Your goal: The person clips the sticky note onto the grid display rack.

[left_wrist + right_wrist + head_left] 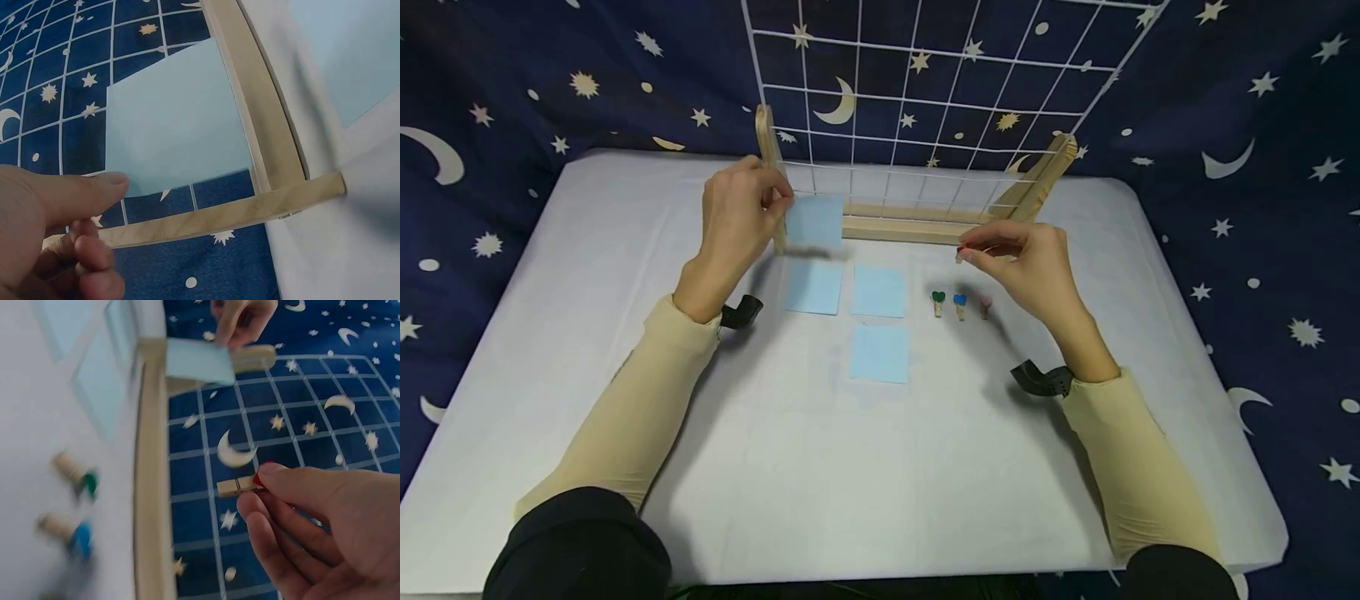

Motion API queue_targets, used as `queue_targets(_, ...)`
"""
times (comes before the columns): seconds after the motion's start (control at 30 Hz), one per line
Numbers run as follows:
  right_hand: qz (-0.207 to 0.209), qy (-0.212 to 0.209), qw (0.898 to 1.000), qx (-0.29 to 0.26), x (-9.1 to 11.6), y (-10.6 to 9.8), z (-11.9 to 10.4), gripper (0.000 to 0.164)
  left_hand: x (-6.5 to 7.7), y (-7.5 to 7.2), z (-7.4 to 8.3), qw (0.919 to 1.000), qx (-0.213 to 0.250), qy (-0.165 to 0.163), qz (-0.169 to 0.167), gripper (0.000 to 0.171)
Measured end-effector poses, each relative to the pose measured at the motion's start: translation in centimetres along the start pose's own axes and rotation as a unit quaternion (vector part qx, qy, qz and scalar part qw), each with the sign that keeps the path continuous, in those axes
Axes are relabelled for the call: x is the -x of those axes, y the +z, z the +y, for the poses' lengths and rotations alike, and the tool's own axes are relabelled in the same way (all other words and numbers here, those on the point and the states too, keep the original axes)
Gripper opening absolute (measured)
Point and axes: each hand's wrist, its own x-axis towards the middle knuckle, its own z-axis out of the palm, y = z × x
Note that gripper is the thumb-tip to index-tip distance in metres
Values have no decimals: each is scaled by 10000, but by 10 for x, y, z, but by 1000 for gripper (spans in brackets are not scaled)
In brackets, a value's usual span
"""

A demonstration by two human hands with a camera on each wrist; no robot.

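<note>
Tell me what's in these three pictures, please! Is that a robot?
No robot! The left grip and the right grip are the bare hands of a person. The wide picture comes from a camera worn on the head, looking down. The other two come from cameras worn on the wrists, one on each. The left grip holds a light blue paper by its edge, in front of a wire grid on a wooden stand. The right grip pinches a little clothespin with a red top. On the white table lie three more blue papers and three more clothespins, topped green, blue and pink.
</note>
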Motion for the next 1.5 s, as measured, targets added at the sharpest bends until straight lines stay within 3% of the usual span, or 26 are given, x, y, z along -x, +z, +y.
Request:
queue_targets(0.3,336,-416,9975,-470,-47,34,-39,16,-10,9,-3,9995,-274,-142,108,7)
queue_targets(0.67,1078,-541,9862,-1133,-93,72,-67,15,-22,4,-2,9981,-426,-345,281,10)
queue_targets(1.07,1207,-643,9855,-1000,-115,101,-82,14,-28,6,2,9960,-622,-630,107,10)
queue_targets(1.5,1455,-608,9834,-901,-126,121,-75,14,-27,14,2,9934,-814,-726,348,11)
